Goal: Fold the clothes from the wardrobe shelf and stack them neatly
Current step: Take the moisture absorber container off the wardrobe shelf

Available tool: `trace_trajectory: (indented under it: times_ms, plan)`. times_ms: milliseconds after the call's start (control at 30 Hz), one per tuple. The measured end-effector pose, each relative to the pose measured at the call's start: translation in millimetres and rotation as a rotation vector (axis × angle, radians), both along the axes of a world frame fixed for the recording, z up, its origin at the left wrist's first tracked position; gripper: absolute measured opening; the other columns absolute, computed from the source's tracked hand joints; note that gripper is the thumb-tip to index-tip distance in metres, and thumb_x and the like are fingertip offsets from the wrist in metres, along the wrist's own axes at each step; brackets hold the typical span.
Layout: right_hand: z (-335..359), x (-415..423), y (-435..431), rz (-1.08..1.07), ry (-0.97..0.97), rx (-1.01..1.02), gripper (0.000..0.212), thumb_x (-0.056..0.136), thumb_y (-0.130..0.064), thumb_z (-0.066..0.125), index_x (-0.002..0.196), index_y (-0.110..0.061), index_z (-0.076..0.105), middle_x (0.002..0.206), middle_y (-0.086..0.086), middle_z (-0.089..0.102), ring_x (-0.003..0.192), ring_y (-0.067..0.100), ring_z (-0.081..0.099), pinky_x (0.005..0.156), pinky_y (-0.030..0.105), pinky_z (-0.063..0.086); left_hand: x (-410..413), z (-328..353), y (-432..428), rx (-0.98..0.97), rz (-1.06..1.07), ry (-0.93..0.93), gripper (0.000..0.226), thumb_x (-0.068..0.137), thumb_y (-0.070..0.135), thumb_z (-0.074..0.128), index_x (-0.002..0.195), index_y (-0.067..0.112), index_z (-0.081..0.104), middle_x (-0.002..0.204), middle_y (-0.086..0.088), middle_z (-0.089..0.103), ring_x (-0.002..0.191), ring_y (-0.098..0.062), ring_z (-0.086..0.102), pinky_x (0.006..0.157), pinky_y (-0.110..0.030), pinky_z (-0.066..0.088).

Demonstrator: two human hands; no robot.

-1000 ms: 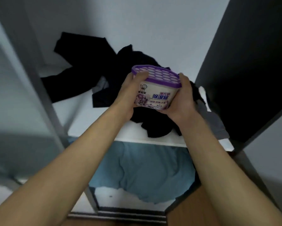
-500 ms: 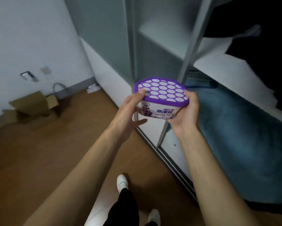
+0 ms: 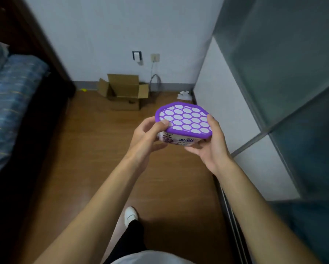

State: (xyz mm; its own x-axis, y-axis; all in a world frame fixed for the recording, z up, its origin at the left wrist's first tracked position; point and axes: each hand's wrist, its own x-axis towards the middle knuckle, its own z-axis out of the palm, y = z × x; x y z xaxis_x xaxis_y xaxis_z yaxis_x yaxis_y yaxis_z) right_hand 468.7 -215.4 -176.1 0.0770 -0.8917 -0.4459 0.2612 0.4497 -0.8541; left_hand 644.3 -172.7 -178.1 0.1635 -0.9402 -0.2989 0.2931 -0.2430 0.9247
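Between two hands, one purple-lidded tub.

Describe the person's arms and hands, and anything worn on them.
Both arms are bare to the frame's edge: left arm, right arm. No sleeves, watch or bracelet show. The left hand and right hand wear no gloves; no rings are visible.

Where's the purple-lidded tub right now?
Head view, centre-right: the purple-lidded tub is held between the left hand and right hand above the wooden floor, nearer than the open cardboard box by the wall.
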Motion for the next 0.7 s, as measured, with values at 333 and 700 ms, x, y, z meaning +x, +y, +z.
trace_trajectory:
  times_ms: [333, 700]
  plan:
    - [-13, 169, -123, 0.059, 0.093, 0.044, 0.071, 0.073, -0.073, 0.061, 0.127, -0.027, 0.058, 0.115, 0.001, 0.074, 0.103, 0.023, 0.072, 0.079, 0.045, 0.062, 165, -20, -118, 0.034, 0.045, 0.084, 0.043, 0.071, 0.043, 0.074, 0.108, 0.022, 0.066, 0.108, -0.003, 0.075, 0.101, -0.021, 0.071, 0.084, -0.042, 0.058]
    - [-55, 241, -343, 0.134, 0.087, 0.079, 0.087, 0.066, -0.070, 0.067, 0.137, -0.021, 0.052, 0.119, 0.003, 0.071, 0.103, 0.021, 0.072, 0.082, 0.046, 0.062, 242, -55, -319, 0.067, 0.023, 0.017, 0.038, 0.082, 0.035, 0.069, 0.119, 0.031, 0.064, 0.119, -0.006, 0.071, 0.112, -0.028, 0.066, 0.089, -0.037, 0.058]
